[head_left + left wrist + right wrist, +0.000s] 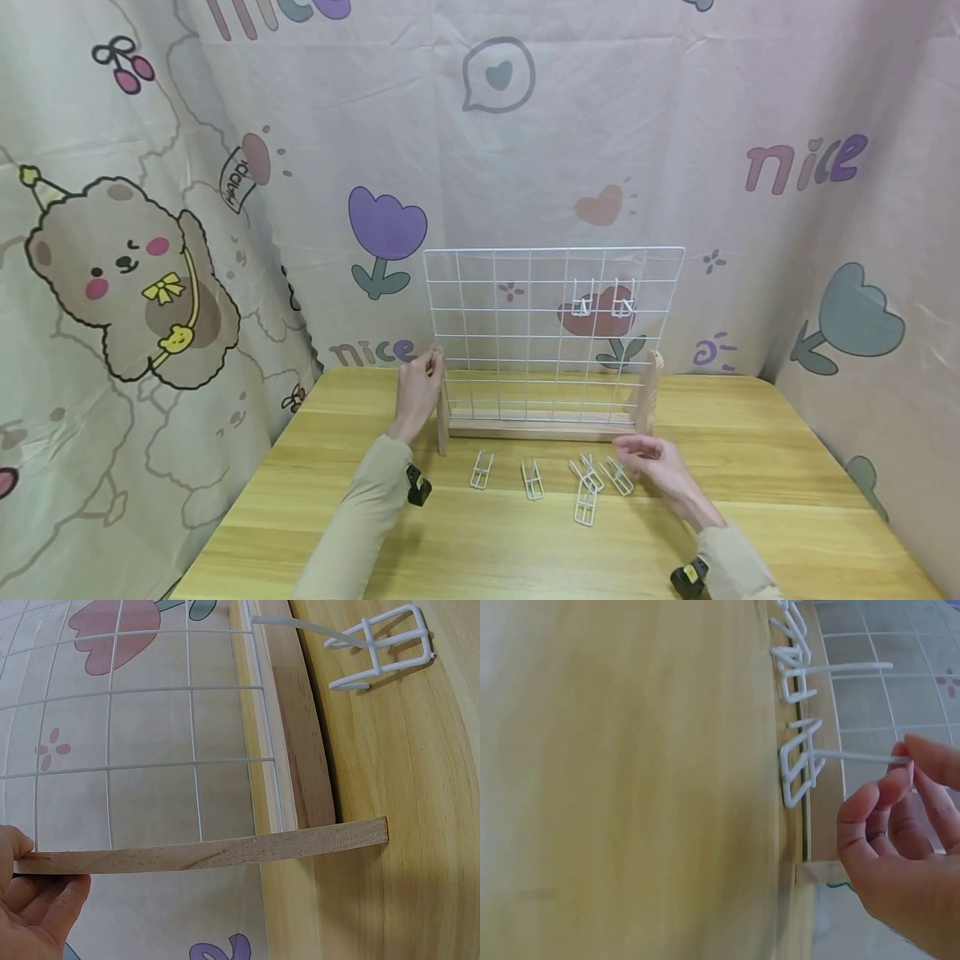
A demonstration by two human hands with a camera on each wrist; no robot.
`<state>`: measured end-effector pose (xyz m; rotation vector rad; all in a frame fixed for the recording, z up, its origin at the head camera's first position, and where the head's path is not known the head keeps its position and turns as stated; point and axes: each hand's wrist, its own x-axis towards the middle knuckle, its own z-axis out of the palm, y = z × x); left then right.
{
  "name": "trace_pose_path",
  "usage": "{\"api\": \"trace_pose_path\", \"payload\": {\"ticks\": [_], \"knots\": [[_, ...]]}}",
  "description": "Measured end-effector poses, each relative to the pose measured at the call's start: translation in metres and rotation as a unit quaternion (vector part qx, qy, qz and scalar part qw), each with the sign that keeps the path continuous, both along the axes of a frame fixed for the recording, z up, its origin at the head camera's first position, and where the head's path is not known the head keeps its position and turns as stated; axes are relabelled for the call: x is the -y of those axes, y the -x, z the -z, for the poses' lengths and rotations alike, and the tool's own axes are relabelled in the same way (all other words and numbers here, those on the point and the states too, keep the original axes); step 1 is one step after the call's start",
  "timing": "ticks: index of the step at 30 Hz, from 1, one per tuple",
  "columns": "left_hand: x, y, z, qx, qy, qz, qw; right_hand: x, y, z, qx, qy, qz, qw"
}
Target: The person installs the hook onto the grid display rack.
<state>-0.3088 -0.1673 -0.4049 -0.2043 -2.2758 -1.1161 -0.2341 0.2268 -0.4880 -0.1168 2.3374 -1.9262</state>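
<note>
A white wire grid [492, 337] stands upright in a wooden base [540, 430] with side posts. My left hand [420, 387] grips the top of the left wooden post [202, 853] between thumb and fingers. At the right, my right hand [660, 467] pinches the tip of the straight prong of a white wire hook [786, 774], whose frame is low by the tabletop. More white hooks [586, 505] lie loosely together just left of it. Two hooks [581, 307] hang on the grid's upper right.
Two separate hooks, a left one [481, 472] and a middle one [532, 482], lie before the base on the wooden table [300, 517]. The right post [648, 392] rises behind my right hand. A printed curtain [480, 167] hangs behind and at both sides.
</note>
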Motion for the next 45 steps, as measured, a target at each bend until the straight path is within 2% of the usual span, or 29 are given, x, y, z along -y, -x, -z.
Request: {"api": "trace_pose_path", "payload": {"ticks": [10, 18, 28, 37, 45], "knots": [[-0.001, -0.001, 0.0, -0.002, -0.006, 0.003, 1.0, -0.019, -0.006, 0.006, -0.019, -0.033, -0.081, 0.996], [0.0, -0.001, 0.0, 0.003, -0.004, 0.002, 1.0, -0.027, -0.005, 0.012, -0.014, -0.046, -0.132, 0.99], [0.0, -0.001, -0.001, 0.006, -0.007, 0.005, 0.9999, -0.027, -0.002, 0.017, -0.024, -0.07, -0.126, 0.989], [0.0, 0.0, 0.0, 0.006, -0.005, 0.003, 1.0, -0.025, -0.001, 0.019, -0.055, -0.082, -0.125, 0.987], [0.0, -0.001, 0.0, 0.001, -0.002, 0.003, 1.0, -0.024, 0.001, 0.019, -0.059, -0.087, -0.129, 0.986]]}}
